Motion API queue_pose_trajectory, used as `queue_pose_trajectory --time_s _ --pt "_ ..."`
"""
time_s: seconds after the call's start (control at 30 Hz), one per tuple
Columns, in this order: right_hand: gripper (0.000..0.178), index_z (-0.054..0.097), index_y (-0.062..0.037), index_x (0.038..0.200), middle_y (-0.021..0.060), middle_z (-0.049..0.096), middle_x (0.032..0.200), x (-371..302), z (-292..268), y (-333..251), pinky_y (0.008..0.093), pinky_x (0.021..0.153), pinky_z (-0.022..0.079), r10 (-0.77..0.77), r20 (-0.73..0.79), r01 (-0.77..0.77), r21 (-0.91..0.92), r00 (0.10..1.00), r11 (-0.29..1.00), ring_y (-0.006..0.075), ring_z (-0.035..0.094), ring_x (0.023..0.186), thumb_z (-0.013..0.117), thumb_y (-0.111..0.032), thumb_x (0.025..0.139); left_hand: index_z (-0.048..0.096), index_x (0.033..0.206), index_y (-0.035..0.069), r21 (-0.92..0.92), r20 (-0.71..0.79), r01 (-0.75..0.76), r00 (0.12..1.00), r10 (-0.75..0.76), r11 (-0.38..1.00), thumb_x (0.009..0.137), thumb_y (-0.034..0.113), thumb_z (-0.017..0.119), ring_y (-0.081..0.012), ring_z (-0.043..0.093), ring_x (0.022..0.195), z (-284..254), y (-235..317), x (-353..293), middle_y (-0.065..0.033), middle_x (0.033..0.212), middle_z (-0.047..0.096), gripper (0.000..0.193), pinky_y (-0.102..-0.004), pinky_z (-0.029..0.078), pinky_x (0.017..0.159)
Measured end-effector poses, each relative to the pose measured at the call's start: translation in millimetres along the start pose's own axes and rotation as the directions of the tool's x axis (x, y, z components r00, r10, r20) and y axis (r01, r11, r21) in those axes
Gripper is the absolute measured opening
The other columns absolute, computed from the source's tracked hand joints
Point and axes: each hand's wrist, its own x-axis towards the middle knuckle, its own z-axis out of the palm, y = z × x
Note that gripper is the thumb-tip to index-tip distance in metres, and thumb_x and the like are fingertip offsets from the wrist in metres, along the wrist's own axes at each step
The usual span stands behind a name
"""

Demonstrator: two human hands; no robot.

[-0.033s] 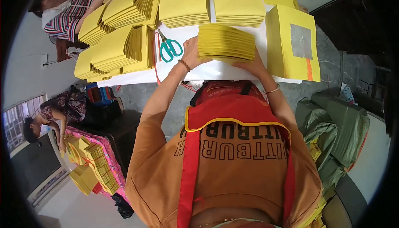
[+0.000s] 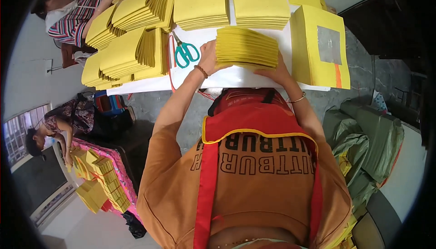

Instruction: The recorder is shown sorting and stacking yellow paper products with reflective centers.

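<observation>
Yellow paper stack [image 2: 246, 47], teal-handled scissors [image 2: 186, 51], white table [image 2: 150, 84].

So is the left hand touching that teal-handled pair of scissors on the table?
Apart. In the head view the left hand presses the side of the yellow paper stack, and a strip of white table shows between it and the scissors.

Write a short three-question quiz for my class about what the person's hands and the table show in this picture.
1. True or false: both hands grip the same stack of yellow sheets.
2. Which thing lies on the white table just beside the left hand?
A. green-handled scissors
B. a stapler
C. a roll of tape
3. Fill in: the right hand holds the stack at its ___ edge, the one toward the person.

Key
1. True
2. A
3. near
</observation>
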Motion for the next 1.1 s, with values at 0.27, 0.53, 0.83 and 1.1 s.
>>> queue_pose_trajectory --time_s 0.27,0.53,0.83,1.1 --pt "0.068 0.05 -0.0082 0.121 0.0114 0.057 0.112 3 -4 6 0.0411 0.093 0.037 -0.085 -0.01 0.081 -0.216 0.996 0.973 0.0339 0.049 0.104 0.079 -0.031 0.064 0.048 0.122 0.012 0.005 0.053 0.006 0.999 -0.007 1.0 0.058 0.041 0.08 -0.0294 0.044 0.103 8 0 0 -0.0122 0.106 0.052 0.077 -0.0416 0.027 0.088" --pt "0.054 0.049 -0.0047 0.121 0.0067 0.054 0.118 4 -6 -27 0.0327 0.091 0.044 0.247 0.134 -0.281 0.472 0.96 0.835 0.0219 0.054 0.106 0.073 -0.019 0.074 0.01 0.142 0.015 -0.91 0.131 0.148 0.989 -0.069 0.388 0.076 0.029 0.074 -0.0213 0.048 0.111 -31 19 7 -0.0109 0.124 0.046 0.093 -0.0356 0.041 0.092" --pt "0.051 0.04 -0.0066 0.13 0.0042 0.049 0.124 -3 50 -9 0.0338 0.098 0.041 0.296 0.227 -0.314 0.904 0.928 0.29 0.0184 0.049 0.113 0.063 -0.012 0.084 -0.002 0.144 0.015 -0.986 -0.164 -0.13 0.877 -0.451 0.107 0.075 0.004 0.068 -0.023 0.044 0.118 -17 106 17 -0.0147 0.132 0.038 0.099 -0.0343 0.039 0.097" --pt "0.07 0.035 -0.011 0.136 0.0064 0.043 0.133 -12 27 -17 0.0356 0.101 0.038 0.268 0.289 -0.38 0.831 0.919 0.406 0.021 0.041 0.122 0.07 -0.009 0.076 0.012 0.138 0.005 -0.95 -0.127 0.014 0.895 -0.427 0.312 0.064 0.007 0.079 -0.0247 0.045 0.116 -36 80 10 -0.0146 0.126 0.04 0.1 -0.0372 0.04 0.098"
